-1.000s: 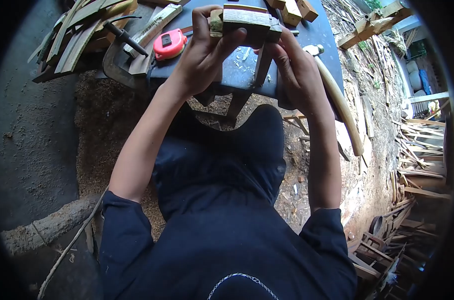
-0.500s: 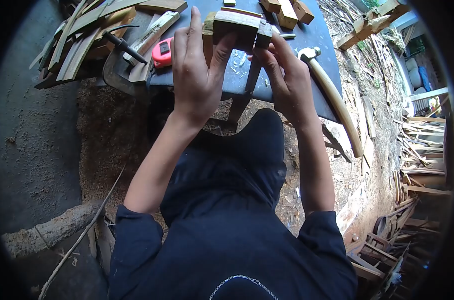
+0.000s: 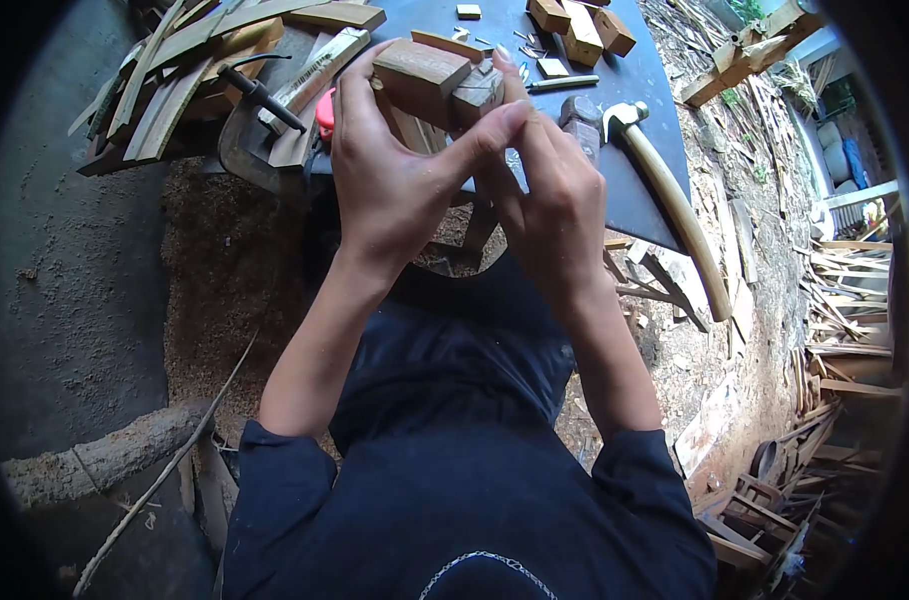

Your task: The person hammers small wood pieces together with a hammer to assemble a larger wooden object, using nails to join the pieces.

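Observation:
My left hand (image 3: pixel 389 180) is wrapped round a wooden block (image 3: pixel 421 78), holding it up over the near edge of the table. Against the block's right end sits a smaller wooden piece (image 3: pixel 479 95) with dark lines on its top. The fingers of my right hand (image 3: pixel 552 195) close on this smaller piece, and the left thumb reaches across to it. Part of the wood below is hidden behind my hands. A red tape measure (image 3: pixel 325 115) shows just left of my left hand. Close to my right hand stands a metal hammer head (image 3: pixel 580 118).
A claw hammer (image 3: pixel 669 195) with a wooden handle lies along the table's (image 3: pixel 646 180) right edge. A pen-like tool (image 3: pixel 564 83) and several small wood blocks (image 3: pixel 582 35) lie at the back. Wood strips (image 3: pixel 179 80) and a clamp (image 3: pixel 254 95) occupy the left.
The held wood has tilted and turned, showing more of its top, and has moved slightly left. My right hand has shifted left and closed in on the smaller piece, uncovering the metal hammer head.

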The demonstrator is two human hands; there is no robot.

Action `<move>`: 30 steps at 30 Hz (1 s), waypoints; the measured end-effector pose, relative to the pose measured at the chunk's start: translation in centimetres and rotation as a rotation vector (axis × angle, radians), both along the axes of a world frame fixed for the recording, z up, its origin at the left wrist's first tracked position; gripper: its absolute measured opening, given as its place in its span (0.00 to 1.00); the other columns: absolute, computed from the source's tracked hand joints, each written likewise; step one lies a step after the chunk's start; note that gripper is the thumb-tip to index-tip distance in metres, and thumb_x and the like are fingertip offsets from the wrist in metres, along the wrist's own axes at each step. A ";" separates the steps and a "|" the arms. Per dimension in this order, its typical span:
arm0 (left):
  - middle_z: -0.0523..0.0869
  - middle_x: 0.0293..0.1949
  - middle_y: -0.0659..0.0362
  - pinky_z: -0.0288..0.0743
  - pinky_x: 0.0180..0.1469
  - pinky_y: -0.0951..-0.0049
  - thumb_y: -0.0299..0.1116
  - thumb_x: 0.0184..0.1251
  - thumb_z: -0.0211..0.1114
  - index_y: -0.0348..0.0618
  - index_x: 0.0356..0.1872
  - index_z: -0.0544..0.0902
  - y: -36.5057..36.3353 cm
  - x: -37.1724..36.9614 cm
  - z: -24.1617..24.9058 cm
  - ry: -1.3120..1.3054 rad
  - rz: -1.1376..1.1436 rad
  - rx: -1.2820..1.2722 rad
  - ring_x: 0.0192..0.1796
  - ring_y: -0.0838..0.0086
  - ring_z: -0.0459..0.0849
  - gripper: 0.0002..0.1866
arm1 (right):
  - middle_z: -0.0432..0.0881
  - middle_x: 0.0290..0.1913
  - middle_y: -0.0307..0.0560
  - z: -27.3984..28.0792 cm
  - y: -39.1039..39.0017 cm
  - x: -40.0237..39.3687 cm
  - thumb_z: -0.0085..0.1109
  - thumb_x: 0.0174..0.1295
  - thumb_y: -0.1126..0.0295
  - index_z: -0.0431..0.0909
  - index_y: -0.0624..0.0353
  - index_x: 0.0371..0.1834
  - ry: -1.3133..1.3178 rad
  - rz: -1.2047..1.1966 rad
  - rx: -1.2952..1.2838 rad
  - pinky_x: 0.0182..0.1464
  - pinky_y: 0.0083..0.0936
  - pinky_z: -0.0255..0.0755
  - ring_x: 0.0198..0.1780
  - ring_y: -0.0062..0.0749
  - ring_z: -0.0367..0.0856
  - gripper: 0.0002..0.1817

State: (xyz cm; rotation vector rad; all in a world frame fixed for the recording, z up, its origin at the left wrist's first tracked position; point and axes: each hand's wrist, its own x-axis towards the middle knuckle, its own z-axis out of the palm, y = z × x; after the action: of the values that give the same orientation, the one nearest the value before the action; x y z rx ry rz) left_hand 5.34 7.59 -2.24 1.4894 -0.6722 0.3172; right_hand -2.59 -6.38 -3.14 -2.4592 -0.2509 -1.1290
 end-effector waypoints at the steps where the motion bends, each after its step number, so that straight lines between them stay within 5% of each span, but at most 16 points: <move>1: 0.88 0.52 0.49 0.87 0.57 0.67 0.50 0.55 0.89 0.30 0.61 0.77 0.1 0.0 0.1 0.045 -0.036 -0.022 0.53 0.67 0.91 0.43 | 0.85 0.40 0.52 0.2 0.5 -0.1 0.73 0.66 0.66 0.69 0.58 0.83 0.007 0.006 0.029 0.41 0.42 0.78 0.35 0.50 0.84 0.41; 6: 0.91 0.49 0.50 0.88 0.54 0.70 0.45 0.59 0.85 0.30 0.57 0.82 1.9 1.0 0.6 0.267 -0.283 -0.091 0.51 0.69 0.92 0.34 | 0.85 0.49 0.53 1.6 1.0 -1.3 0.77 0.63 0.65 0.69 0.54 0.84 0.153 0.216 0.229 0.51 0.37 0.82 0.46 0.43 0.87 0.44; 8: 0.91 0.50 0.50 0.87 0.57 0.68 0.47 0.55 0.85 0.30 0.61 0.82 2.9 1.7 1.0 0.220 -0.329 -0.022 0.52 0.68 0.93 0.39 | 0.86 0.58 0.55 3.2 -0.2 -2.2 0.76 0.64 0.64 0.69 0.57 0.84 0.270 0.316 0.257 0.55 0.34 0.82 0.54 0.40 0.89 0.43; 11: 0.91 0.54 0.50 0.86 0.61 0.64 0.50 0.46 0.88 0.32 0.65 0.81 3.8 1.4 1.6 0.262 -0.415 0.044 0.55 0.67 0.92 0.47 | 0.80 0.68 0.51 3.8 -1.5 -2.3 0.79 0.60 0.57 0.63 0.55 0.87 0.298 0.354 0.344 0.67 0.36 0.76 0.67 0.39 0.82 0.52; 14: 0.87 0.61 0.51 0.78 0.70 0.65 0.43 0.47 0.87 0.31 0.72 0.76 4.2 1.2 1.1 0.101 -0.473 0.156 0.63 0.68 0.87 0.49 | 0.72 0.77 0.53 4.2 -1.8 -2.4 0.83 0.54 0.52 0.57 0.54 0.89 0.389 0.439 0.514 0.75 0.43 0.69 0.77 0.42 0.73 0.60; 15: 0.89 0.60 0.53 0.84 0.64 0.63 0.49 0.40 0.91 0.39 0.70 0.79 3.8 1.1 0.6 0.067 -0.430 0.117 0.62 0.68 0.89 0.52 | 0.70 0.79 0.53 4.2 -1.8 -2.5 0.83 0.53 0.52 0.57 0.54 0.89 0.414 0.478 0.547 0.77 0.44 0.68 0.78 0.43 0.72 0.61; 17: 0.88 0.60 0.52 0.83 0.64 0.62 0.50 0.38 0.92 0.39 0.70 0.79 4.0 1.2 0.4 -0.046 -0.466 0.113 0.63 0.68 0.89 0.54 | 0.65 0.83 0.54 4.4 -1.6 -2.4 0.85 0.50 0.52 0.57 0.58 0.88 0.507 0.573 0.677 0.82 0.45 0.61 0.83 0.45 0.66 0.63; 22: 0.88 0.57 0.53 0.82 0.61 0.66 0.58 0.30 0.95 0.38 0.68 0.79 4.1 1.1 -0.2 -0.187 -0.431 0.150 0.59 0.67 0.89 0.59 | 0.65 0.83 0.56 4.4 -1.1 -2.5 0.85 0.46 0.55 0.57 0.61 0.87 0.585 0.656 0.859 0.84 0.41 0.58 0.83 0.45 0.66 0.64; 27: 0.86 0.56 0.50 0.81 0.63 0.63 0.55 0.33 0.94 0.35 0.68 0.79 4.6 1.0 0.1 -0.263 -0.423 0.200 0.59 0.63 0.88 0.58 | 0.66 0.83 0.58 4.2 -1.4 -2.2 0.84 0.42 0.57 0.59 0.62 0.86 0.560 0.704 0.832 0.84 0.43 0.60 0.82 0.45 0.68 0.64; 30: 0.86 0.56 0.49 0.81 0.64 0.61 0.52 0.33 0.94 0.34 0.73 0.75 4.7 0.7 0.7 -0.331 -0.395 0.256 0.60 0.61 0.88 0.61 | 0.69 0.80 0.50 3.5 -2.2 -2.0 0.86 0.46 0.63 0.61 0.53 0.86 0.505 0.774 0.770 0.74 0.46 0.75 0.77 0.45 0.74 0.61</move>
State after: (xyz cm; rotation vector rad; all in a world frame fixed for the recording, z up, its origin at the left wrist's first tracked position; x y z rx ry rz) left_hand 6.06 12.31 -1.54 1.5164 -1.2898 0.1763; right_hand -4.55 -8.54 0.37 -1.6202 -0.4507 -0.1822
